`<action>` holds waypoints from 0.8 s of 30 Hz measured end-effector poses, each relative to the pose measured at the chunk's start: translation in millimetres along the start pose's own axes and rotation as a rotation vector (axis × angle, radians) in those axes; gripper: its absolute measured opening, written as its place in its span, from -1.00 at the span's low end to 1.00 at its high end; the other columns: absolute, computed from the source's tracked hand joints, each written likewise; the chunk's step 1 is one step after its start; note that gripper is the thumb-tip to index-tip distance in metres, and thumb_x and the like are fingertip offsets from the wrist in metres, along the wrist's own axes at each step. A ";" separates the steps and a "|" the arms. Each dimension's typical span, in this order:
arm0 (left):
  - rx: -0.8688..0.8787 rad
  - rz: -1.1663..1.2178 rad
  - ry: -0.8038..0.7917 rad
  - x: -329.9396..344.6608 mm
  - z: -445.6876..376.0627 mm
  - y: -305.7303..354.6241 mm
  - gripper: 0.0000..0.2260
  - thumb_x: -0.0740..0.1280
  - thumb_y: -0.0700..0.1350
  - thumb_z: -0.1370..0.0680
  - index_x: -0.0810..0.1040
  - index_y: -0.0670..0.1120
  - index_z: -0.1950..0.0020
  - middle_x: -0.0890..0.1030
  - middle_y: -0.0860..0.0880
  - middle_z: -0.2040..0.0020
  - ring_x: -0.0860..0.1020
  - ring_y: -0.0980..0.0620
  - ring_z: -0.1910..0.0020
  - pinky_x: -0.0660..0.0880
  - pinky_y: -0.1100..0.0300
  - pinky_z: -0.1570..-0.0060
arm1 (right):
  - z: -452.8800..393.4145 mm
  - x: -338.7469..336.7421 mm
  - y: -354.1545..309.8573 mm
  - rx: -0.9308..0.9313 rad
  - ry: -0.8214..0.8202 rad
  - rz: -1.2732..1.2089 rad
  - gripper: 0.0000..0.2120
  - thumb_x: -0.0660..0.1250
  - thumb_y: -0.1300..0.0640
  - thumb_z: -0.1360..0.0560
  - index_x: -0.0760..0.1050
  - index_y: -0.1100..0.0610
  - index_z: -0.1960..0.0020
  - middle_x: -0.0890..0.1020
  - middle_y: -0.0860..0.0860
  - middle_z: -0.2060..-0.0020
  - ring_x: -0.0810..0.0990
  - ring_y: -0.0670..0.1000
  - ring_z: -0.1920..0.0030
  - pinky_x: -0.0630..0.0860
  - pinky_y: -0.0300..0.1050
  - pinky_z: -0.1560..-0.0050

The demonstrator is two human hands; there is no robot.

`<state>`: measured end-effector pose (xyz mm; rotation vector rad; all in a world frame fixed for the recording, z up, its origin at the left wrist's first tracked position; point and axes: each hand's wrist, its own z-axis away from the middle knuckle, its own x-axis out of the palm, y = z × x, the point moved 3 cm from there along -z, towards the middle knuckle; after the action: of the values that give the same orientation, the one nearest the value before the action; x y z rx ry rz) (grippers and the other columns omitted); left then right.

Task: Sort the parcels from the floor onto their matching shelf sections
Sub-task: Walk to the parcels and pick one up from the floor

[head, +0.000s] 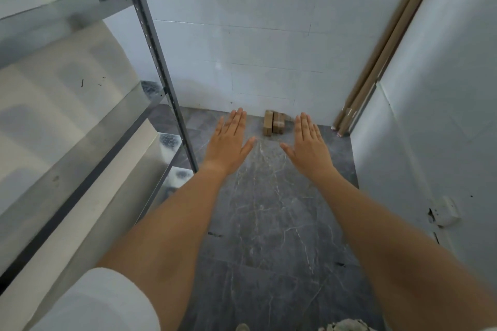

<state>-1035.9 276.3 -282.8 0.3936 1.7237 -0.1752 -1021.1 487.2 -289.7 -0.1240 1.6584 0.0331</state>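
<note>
My left hand (228, 140) and right hand (309, 140), both flat, palms down, fingers spread, grasping nothing, extended over the grey veined stone floor (269, 223). The small brown cardboard parcels (274, 123), standing side by side and touching, lie on the floor against the white tiled back wall (242, 48), beyond my fingertips. Likely hazards: scooping both parcels at once could let one slip free; the polished floor looks slick underfoot; my left forearm passes close to the perforated grey metal shelf upright (158, 62). The passage is narrow: steel shelving at left, white wall at right, long brown cardboard tubes (382, 56) leaning in the far right corner.
</note>
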 end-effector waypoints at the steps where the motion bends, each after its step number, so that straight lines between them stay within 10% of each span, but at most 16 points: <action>1: -0.008 0.004 -0.009 5.1 -3.6 -4.6 -0.38 -0.07 0.16 -0.67 -0.19 -0.15 -0.60 -0.15 -0.07 -0.63 -0.20 0.03 -0.60 -0.23 0.05 -0.56 | -5.4 2.9 1.7 0.002 -0.011 -0.002 -0.20 -0.02 -0.22 -0.69 -0.24 0.30 -0.63 -0.14 0.22 -0.66 -0.17 0.14 -0.67 -0.18 0.00 -0.66; 24: 0.039 0.016 -0.038 75.2 -231.3 45.9 -0.33 -0.06 0.18 -0.65 -0.22 -0.17 -0.60 -0.19 -0.10 -0.63 -0.21 0.00 -0.60 -0.20 0.03 -0.57 | -191.9 43.4 147.5 0.067 -0.055 -0.022 -0.20 0.03 -0.18 -0.69 -0.24 0.32 -0.63 -0.16 0.23 -0.65 -0.18 0.15 -0.67 -0.17 0.01 -0.66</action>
<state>-1244.1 408.0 -306.9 0.4302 1.6815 -0.2033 -1229.9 612.6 -322.9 -0.0899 1.6010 -0.0352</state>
